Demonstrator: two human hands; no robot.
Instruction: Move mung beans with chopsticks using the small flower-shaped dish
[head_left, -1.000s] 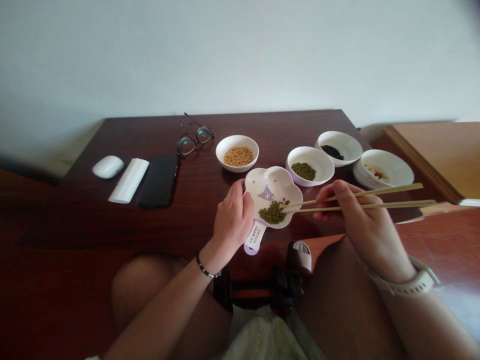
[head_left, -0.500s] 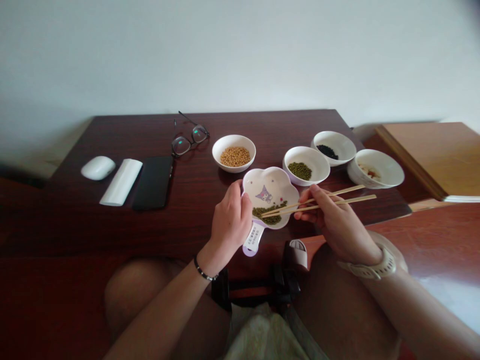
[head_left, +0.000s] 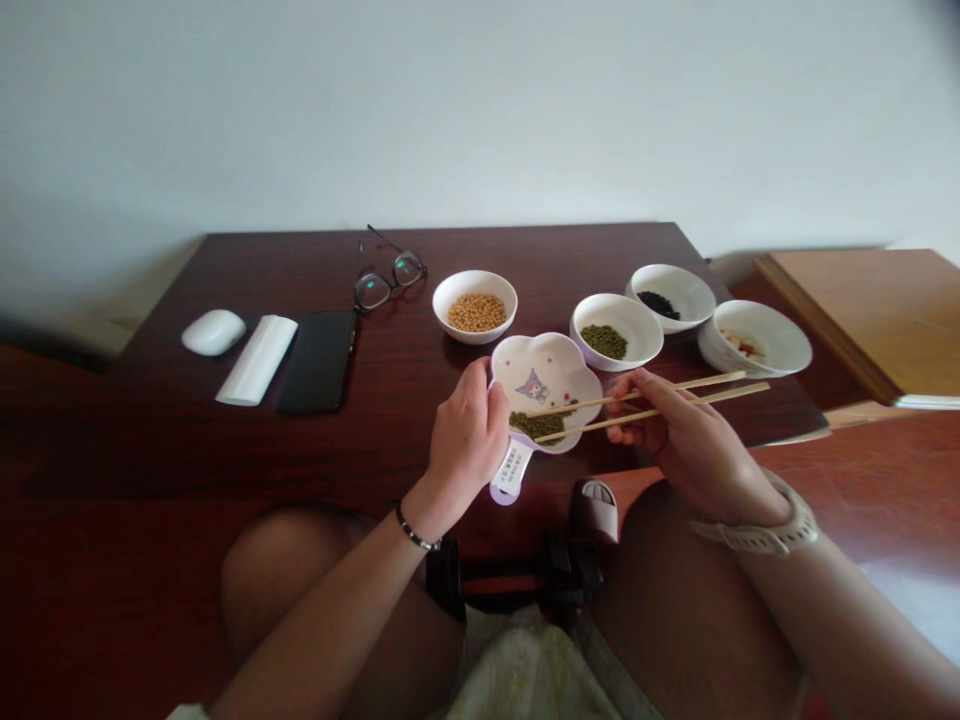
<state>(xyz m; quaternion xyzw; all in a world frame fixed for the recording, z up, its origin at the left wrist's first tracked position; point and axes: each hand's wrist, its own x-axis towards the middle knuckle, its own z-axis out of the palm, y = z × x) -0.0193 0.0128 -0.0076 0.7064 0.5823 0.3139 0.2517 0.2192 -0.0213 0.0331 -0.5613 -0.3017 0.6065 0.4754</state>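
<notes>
My left hand [head_left: 471, 428] grips a white flower-shaped bowl [head_left: 555, 362] by its left side, near a short lilac handle with a printed label. Green mung beans [head_left: 536, 426] lie along the near side of this bowl, below a printed cartoon figure. A pair of wooden chopsticks [head_left: 712, 390] is held in my right hand [head_left: 667, 430]. Their tips are parted and reach into the bowl at the beans; I see nothing pinched between them. Just behind stands a white bowl [head_left: 637, 345] with more mung beans [head_left: 604, 342].
On the dark table [head_left: 390, 400] are a bowl of soybeans [head_left: 477, 313], a bowl of black beans [head_left: 660, 305] and a bowl with pale and reddish pieces [head_left: 742, 344]. Glasses [head_left: 390, 283], a phone [head_left: 317, 360], a white case [head_left: 257, 360] and a white rounded object [head_left: 214, 332] lie leftward.
The chopstick tips have spread apart, and my right hand has shifted slightly right. My left hand still holds the flower-shaped bowl. The whole view has shifted a little.
</notes>
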